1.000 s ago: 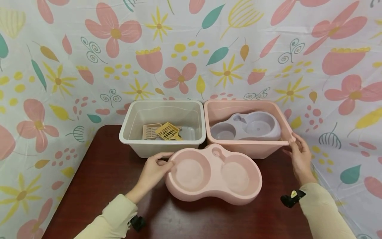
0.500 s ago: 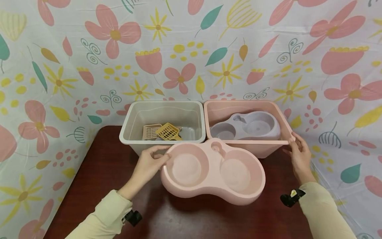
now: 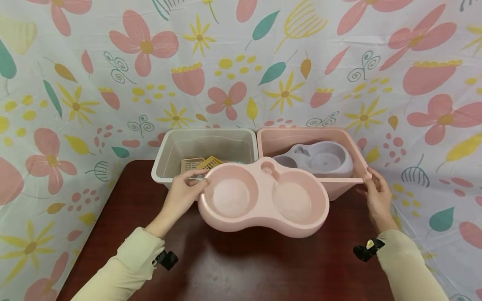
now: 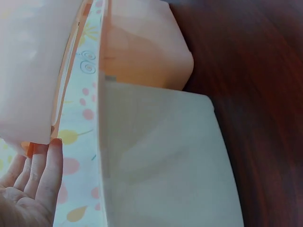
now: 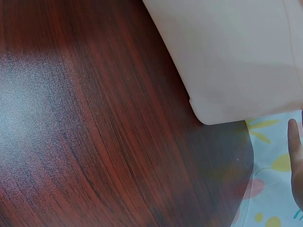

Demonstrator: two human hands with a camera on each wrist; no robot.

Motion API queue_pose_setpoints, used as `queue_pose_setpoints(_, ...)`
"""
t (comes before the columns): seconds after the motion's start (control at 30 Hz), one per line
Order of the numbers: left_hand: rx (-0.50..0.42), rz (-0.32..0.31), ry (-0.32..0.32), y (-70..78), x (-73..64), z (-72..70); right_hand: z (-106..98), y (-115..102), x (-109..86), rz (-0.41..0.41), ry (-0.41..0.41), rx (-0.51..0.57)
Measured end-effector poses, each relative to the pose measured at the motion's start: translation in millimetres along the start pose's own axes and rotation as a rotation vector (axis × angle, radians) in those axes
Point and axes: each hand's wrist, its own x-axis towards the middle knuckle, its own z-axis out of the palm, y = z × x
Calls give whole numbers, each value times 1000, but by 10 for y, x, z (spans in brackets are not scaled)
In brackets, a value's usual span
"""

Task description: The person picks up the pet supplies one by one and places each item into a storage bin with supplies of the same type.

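Note:
My left hand [image 3: 182, 194] grips the left rim of a pink double pet bowl [image 3: 265, 196], thumb over the edge. The bowl hangs above the table, tipped toward me, and overlaps the front rims of two tubs. In the left wrist view my fingertips [image 4: 56, 146] meet the bowl's edge. At the right, my right hand [image 3: 378, 198] holds the front corner of a pink litter box [image 3: 339, 190]. A lavender double pet bowl [image 3: 326, 161] lies inside that box, partly hidden. The right wrist view catches only some fingers at its edge.
A grey-beige litter box [image 3: 211, 146] stands beside the pink one, against the flowered cloth [image 3: 233, 50]. In it lie a beige litter scoop [image 3: 191, 164] and a yellow litter scoop [image 3: 209, 162], both partly covered. The dark red wooden table [image 3: 241, 267] stretches out in front.
My left hand has lifted the pink double bowl up and away from me, so it now covers part of both litter boxes. The right hand stays on its corner.

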Motion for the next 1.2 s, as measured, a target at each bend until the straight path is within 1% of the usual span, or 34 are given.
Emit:
queue_pose_setpoints(0.1,9,11,14,26,65,-8,-12,13,8,-3,-2,0)
queue_pose_setpoints(0.23,-4,28,23,60,152,-2,-17,17,9,-12,-4,-1)
queue_pose_setpoints(0.37,-51,15,26,93,228,18,-10,7,0,-15,1,-16)
queue_pose_setpoints(0.6,-58,25,59,119,357,104,7,-1,-10,-19,13,-22)
queue_pose_setpoints(0.87,-36,20,102,133,470,207,24,-4,-17,-3,30,-24)
queue_pose_setpoints(1.03,-51,30,94,142,542,254,31,-18,-28,-5,45,-20)
queue_pose_setpoints(1.2,-53,56,89,149,613,284,28,-27,-41,-16,39,-55)
